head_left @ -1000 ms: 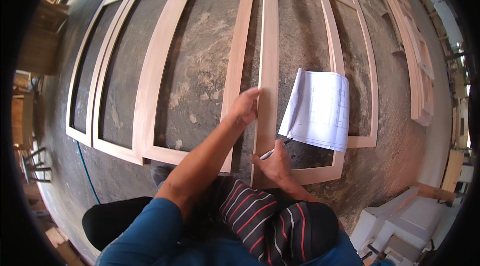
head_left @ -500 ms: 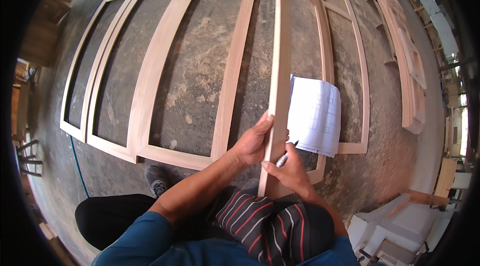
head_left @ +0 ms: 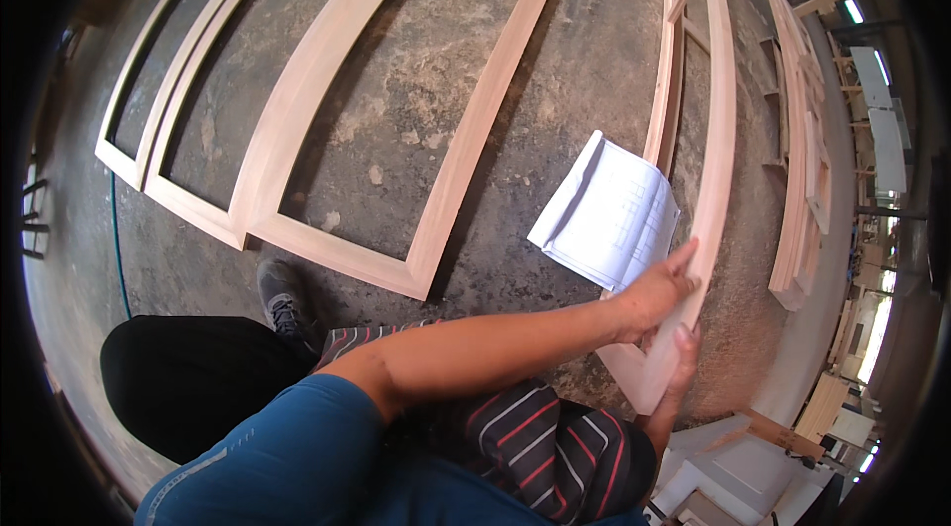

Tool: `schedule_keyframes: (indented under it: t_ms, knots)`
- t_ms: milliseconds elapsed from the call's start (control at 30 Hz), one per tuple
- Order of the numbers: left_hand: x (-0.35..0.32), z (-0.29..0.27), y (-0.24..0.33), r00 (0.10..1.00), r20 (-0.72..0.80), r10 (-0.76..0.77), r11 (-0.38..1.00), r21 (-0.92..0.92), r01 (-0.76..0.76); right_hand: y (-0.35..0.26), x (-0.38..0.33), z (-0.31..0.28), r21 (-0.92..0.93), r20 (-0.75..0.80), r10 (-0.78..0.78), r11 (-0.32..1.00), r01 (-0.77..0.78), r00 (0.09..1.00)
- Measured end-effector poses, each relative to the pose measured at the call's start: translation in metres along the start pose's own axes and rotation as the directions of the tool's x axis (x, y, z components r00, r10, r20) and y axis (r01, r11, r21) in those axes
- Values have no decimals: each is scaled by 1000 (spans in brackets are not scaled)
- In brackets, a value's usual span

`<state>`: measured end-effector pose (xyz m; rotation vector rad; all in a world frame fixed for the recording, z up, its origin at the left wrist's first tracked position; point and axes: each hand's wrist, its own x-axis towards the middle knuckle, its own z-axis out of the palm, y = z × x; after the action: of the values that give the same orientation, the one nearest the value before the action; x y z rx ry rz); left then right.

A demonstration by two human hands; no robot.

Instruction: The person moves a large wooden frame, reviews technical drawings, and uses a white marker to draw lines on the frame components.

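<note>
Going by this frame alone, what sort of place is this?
Most likely a woodworking shop: large pale wooden frames, some flat on a rough, stained floor; a sheet of line drawings close by; and more long wooden pieces over to the right.

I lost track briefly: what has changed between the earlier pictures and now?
The held stile of the right wooden frame has swung from left of the drawing sheets to their right. The left hand and right hand remain on it; the right hand's pen is now out of sight. The left wooden frame stays flat on the floor.
</note>
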<state>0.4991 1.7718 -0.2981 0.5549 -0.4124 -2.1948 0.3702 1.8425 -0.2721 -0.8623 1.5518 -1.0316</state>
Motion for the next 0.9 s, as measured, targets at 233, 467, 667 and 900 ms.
schedule_keyframes:
  t_ms: [233, 467, 667, 900]
  knots:
    - [2, -44, -36, 982, 109, -157, 925, 364, 107, 20, 28, -90, 251, 75, -24, 968, 4, 997]
    - [-37, -203, -55, 899, -308, 312, 370, 911, 183, 18, 18, -44, 209, 66, -8, 978, -6, 998]
    - [-81, -266, -23, 539, -404, 739, -12, 792, 610, 62, 22, 39, -263, 238, 62, 965, 3, 969]
    - [-89, -259, -14, 554, -710, 435, 172, 669, 723, 161, 43, 142, -649, 191, -109, 732, 209, 976]
